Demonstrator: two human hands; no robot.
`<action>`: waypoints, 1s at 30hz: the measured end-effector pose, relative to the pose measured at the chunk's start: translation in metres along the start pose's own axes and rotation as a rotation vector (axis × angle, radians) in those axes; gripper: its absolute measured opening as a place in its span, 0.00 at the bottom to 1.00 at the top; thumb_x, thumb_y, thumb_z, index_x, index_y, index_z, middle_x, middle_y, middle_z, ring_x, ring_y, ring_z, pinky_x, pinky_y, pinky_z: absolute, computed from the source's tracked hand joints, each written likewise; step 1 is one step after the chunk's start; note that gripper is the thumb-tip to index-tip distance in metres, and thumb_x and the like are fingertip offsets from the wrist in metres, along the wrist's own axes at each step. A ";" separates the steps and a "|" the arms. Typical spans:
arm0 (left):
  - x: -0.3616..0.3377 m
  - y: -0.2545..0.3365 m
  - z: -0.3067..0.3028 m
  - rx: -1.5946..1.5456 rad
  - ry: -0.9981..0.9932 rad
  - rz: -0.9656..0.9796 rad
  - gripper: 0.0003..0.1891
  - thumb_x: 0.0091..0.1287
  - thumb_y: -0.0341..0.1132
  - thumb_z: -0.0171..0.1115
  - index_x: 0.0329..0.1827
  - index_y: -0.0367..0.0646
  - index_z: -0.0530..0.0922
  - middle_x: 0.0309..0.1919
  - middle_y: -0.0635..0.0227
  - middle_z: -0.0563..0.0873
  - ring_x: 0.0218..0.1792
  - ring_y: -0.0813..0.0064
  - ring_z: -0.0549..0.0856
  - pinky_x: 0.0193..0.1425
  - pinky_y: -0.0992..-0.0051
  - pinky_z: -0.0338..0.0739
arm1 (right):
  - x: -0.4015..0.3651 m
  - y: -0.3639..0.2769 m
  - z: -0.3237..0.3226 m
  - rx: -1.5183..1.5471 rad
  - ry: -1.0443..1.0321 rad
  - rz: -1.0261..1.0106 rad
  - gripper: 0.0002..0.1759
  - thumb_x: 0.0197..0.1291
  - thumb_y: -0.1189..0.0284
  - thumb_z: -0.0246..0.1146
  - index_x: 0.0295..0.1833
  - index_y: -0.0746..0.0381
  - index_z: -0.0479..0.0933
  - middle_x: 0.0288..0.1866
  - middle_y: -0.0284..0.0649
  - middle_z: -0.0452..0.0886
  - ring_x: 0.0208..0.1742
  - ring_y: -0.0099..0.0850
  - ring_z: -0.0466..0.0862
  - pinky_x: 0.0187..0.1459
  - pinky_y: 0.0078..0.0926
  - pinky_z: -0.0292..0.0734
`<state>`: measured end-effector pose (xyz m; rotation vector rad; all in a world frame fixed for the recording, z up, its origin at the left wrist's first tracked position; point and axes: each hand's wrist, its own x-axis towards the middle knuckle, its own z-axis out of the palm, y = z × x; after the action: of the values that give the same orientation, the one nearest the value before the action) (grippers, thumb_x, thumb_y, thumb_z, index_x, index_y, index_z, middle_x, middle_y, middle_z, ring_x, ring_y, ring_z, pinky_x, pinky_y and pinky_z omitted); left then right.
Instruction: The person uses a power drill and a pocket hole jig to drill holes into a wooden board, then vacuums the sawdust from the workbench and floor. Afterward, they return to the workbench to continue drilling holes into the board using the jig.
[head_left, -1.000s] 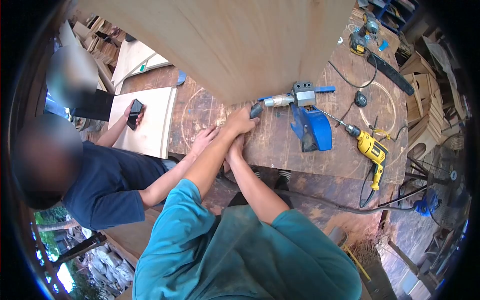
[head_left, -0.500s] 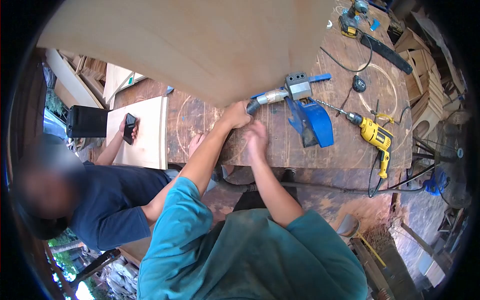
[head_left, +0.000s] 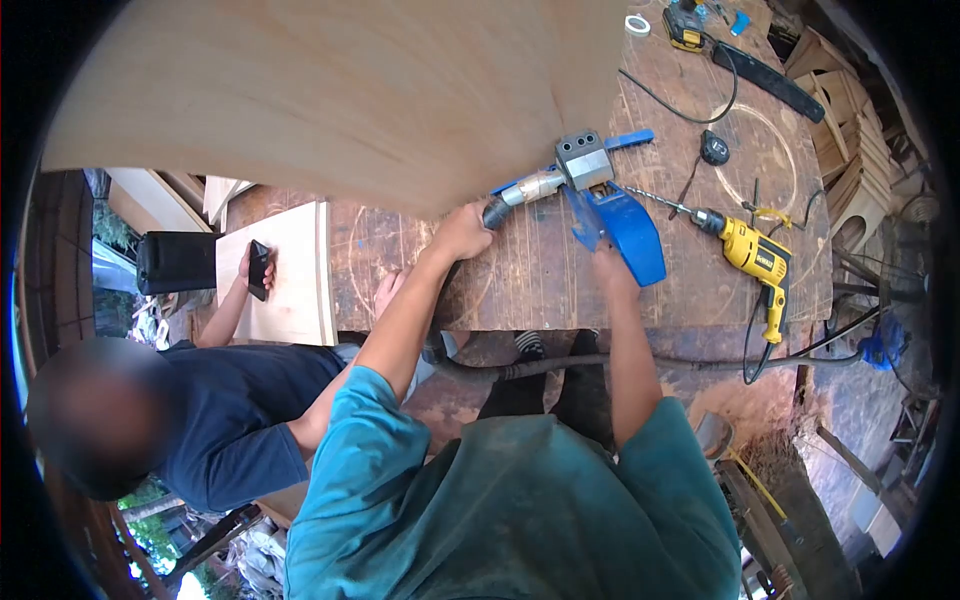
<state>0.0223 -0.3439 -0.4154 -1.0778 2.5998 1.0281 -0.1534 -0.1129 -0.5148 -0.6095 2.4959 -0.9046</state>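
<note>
A blue and grey pocket-hole jig [head_left: 584, 162], its grey block showing three holes, sits on the workbench against the corner of a large plywood panel [head_left: 330, 90]. My left hand [head_left: 462, 234] is wrapped round the dark end of the dust hose [head_left: 497, 210], which joins the jig through a taped, light-coloured fitting. At the jig's blue lever [head_left: 630, 240], my right hand [head_left: 612, 268] is closed, its fingertips partly hidden by the lever. Just right of it lies a yellow corded drill [head_left: 755, 255], its long bit pointing at the jig.
A tape measure [head_left: 714, 148], a roll of tape [head_left: 637, 25] and a black bar [head_left: 768, 82] lie on the workbench [head_left: 540, 290]. On the left, a co-worker [head_left: 240, 410] holds a phone [head_left: 259, 270] over stacked boards [head_left: 290, 235]. The hose runs below the bench edge.
My right hand has moved right, from beside my left hand to the jig's blue lever. My left hand keeps hold of the hose. The whole view has shifted slightly.
</note>
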 end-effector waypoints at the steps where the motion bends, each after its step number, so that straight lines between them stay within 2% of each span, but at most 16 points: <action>1: -0.001 0.002 -0.001 0.002 -0.002 0.000 0.21 0.52 0.30 0.65 0.53 0.40 0.81 0.43 0.42 0.87 0.50 0.43 0.86 0.55 0.55 0.78 | 0.000 -0.001 -0.007 0.008 0.031 -0.013 0.26 0.68 0.57 0.54 0.62 0.63 0.80 0.63 0.54 0.82 0.62 0.56 0.80 0.64 0.48 0.73; 3: -0.004 0.006 -0.003 -0.029 -0.031 -0.007 0.22 0.53 0.30 0.65 0.54 0.41 0.80 0.42 0.43 0.87 0.49 0.43 0.86 0.54 0.55 0.78 | 0.005 0.000 -0.021 0.019 0.059 -0.025 0.25 0.69 0.59 0.53 0.63 0.62 0.80 0.64 0.54 0.81 0.63 0.55 0.80 0.65 0.49 0.73; 6: 0.000 0.003 0.005 0.017 -0.024 0.001 0.23 0.52 0.30 0.66 0.54 0.41 0.80 0.41 0.44 0.87 0.48 0.44 0.86 0.53 0.55 0.78 | 0.014 0.001 -0.039 -0.070 -0.011 -0.097 0.23 0.66 0.60 0.56 0.61 0.61 0.81 0.63 0.54 0.81 0.62 0.54 0.80 0.63 0.49 0.74; 8: 0.002 0.006 0.006 0.020 -0.008 0.001 0.22 0.52 0.30 0.66 0.53 0.41 0.80 0.40 0.44 0.87 0.48 0.44 0.86 0.52 0.56 0.78 | 0.013 -0.003 -0.047 -0.029 0.126 -0.181 0.21 0.63 0.64 0.60 0.59 0.59 0.82 0.60 0.53 0.83 0.60 0.53 0.82 0.62 0.48 0.76; 9: 0.001 0.007 0.008 0.020 0.008 -0.001 0.21 0.52 0.30 0.66 0.52 0.41 0.80 0.39 0.44 0.87 0.48 0.44 0.86 0.52 0.56 0.78 | 0.017 0.004 -0.044 -0.025 0.124 -0.176 0.21 0.63 0.64 0.60 0.59 0.59 0.82 0.60 0.53 0.83 0.60 0.53 0.82 0.62 0.48 0.76; 11: -0.005 0.019 0.004 0.011 0.013 -0.008 0.21 0.52 0.29 0.65 0.52 0.42 0.80 0.39 0.44 0.87 0.48 0.45 0.86 0.52 0.56 0.78 | 0.028 0.018 -0.037 -0.066 0.335 -0.402 0.18 0.51 0.64 0.70 0.48 0.60 0.85 0.39 0.48 0.88 0.40 0.50 0.88 0.43 0.44 0.83; 12: -0.006 0.024 0.004 -0.005 0.027 -0.010 0.21 0.52 0.29 0.65 0.52 0.42 0.80 0.39 0.45 0.87 0.48 0.45 0.86 0.52 0.56 0.78 | 0.034 0.026 -0.037 -0.063 0.335 -0.397 0.18 0.51 0.64 0.70 0.48 0.60 0.85 0.39 0.48 0.88 0.40 0.50 0.88 0.43 0.44 0.83; 14: -0.004 0.023 0.008 0.007 0.004 -0.023 0.23 0.52 0.29 0.64 0.54 0.43 0.80 0.39 0.45 0.87 0.48 0.45 0.86 0.51 0.56 0.78 | 0.044 0.030 -0.044 0.028 0.389 -0.568 0.17 0.49 0.66 0.70 0.46 0.59 0.85 0.38 0.46 0.88 0.38 0.48 0.88 0.40 0.41 0.83; 20: -0.007 0.034 0.016 -0.020 -0.015 -0.050 0.24 0.52 0.29 0.65 0.55 0.45 0.80 0.39 0.46 0.88 0.47 0.45 0.87 0.51 0.55 0.78 | 0.065 0.020 -0.069 -0.136 0.308 -0.599 0.15 0.47 0.66 0.70 0.43 0.58 0.85 0.35 0.46 0.88 0.36 0.48 0.88 0.37 0.40 0.83; 23: -0.001 0.045 0.021 0.025 0.034 -0.079 0.22 0.52 0.31 0.65 0.54 0.46 0.81 0.40 0.47 0.88 0.48 0.45 0.86 0.52 0.54 0.78 | 0.069 0.030 -0.060 0.034 0.336 -0.639 0.16 0.48 0.64 0.70 0.43 0.57 0.85 0.34 0.46 0.88 0.36 0.48 0.88 0.37 0.41 0.83; 25: 0.003 0.051 0.026 0.076 0.065 -0.108 0.22 0.52 0.31 0.65 0.54 0.47 0.81 0.41 0.47 0.88 0.48 0.45 0.86 0.52 0.53 0.78 | 0.071 0.030 -0.065 -0.057 0.276 -0.604 0.17 0.48 0.63 0.70 0.44 0.57 0.85 0.35 0.46 0.88 0.36 0.48 0.88 0.37 0.41 0.83; 27: 0.007 0.052 0.030 0.085 0.079 -0.158 0.25 0.52 0.37 0.74 0.56 0.47 0.82 0.39 0.55 0.89 0.44 0.56 0.89 0.50 0.61 0.79 | 0.072 0.029 -0.072 -0.147 0.215 -0.564 0.17 0.48 0.62 0.70 0.45 0.56 0.85 0.36 0.46 0.88 0.37 0.48 0.88 0.38 0.41 0.83; 30: 0.010 0.057 0.031 0.080 0.105 -0.184 0.26 0.50 0.36 0.73 0.56 0.47 0.83 0.38 0.57 0.90 0.43 0.57 0.89 0.50 0.62 0.79 | 0.071 0.026 -0.075 -0.151 0.181 -0.573 0.22 0.48 0.61 0.72 0.50 0.55 0.85 0.38 0.46 0.88 0.38 0.47 0.88 0.39 0.41 0.83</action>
<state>-0.0272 -0.3002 -0.4118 -1.3551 2.5364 0.8419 -0.2569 -0.0957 -0.4955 -1.3984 2.6057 -1.0009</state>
